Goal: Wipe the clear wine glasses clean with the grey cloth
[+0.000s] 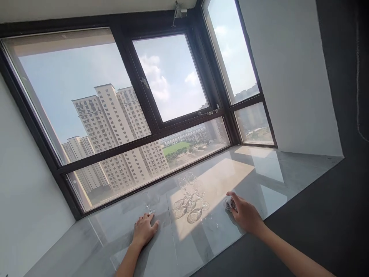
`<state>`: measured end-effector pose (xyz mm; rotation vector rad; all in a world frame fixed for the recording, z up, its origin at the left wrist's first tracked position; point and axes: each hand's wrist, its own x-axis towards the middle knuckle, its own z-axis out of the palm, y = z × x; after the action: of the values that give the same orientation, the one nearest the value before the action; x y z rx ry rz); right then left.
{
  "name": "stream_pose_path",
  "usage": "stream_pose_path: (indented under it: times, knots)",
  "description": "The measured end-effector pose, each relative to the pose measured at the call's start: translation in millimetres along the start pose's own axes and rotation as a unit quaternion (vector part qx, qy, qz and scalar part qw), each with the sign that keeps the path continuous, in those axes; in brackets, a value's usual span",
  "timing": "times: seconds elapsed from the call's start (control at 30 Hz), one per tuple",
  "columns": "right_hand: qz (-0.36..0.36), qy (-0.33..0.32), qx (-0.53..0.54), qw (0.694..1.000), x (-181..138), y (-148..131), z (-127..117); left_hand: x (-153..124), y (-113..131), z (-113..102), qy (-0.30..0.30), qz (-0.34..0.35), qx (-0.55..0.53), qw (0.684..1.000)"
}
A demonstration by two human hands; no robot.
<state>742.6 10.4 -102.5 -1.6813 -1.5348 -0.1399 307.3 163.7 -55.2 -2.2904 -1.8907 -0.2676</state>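
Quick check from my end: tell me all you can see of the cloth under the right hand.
The cloth is a small, pale grey-white rag, bunched into a crumpled wad rather than spread flat. It looks soft, like thin fabric. It lies on the glossy marble-look sill, in the sunlit patch, right of the group of clear wine glasses and apart from them. The right hand covers most of it, fingers pressing down on it; only its left edge shows. Weave and any pattern are too small to tell.
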Motion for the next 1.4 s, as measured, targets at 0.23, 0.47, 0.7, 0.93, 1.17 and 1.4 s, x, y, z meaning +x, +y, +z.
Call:
stream_pose_path:
  times: [0.23, 0.47, 0.7, 0.93, 1.17, 1.4]
  knots:
    - [0.007, 0.006, -0.001, 1.0, -0.4, 1.6, 1.6, -8.4, -4.1, 1.2, 0.079, -0.05, -0.006, 0.996]
    - [0.022, 0.016, 0.0, 1.0, 0.5, 3.1, 5.5, -24.1, 113.2, 6.7, 0.064, 0.223, -0.129, 0.964]
    - [0.032, 0.014, 0.004, 0.999, 3.0, 0.7, 2.1, 1.4, 198.0, 7.6, -0.046, 0.172, -0.115, 0.977]
    - [0.032, 0.017, 0.01, 0.999, 2.5, 0.3, -0.9, -23.8, 170.1, -1.7, -0.064, 0.172, -0.107, 0.977]
    - [0.041, -0.005, -0.002, 0.999, 1.5, 2.4, 0.6, -37.0, 55.2, -6.4, -0.067, 0.049, -0.022, 0.996]
    - [0.037, -0.01, -0.009, 0.999, 2.6, 1.4, 0.0, -26.6, -4.7, -6.1, -0.086, -0.038, 0.012, 0.996]
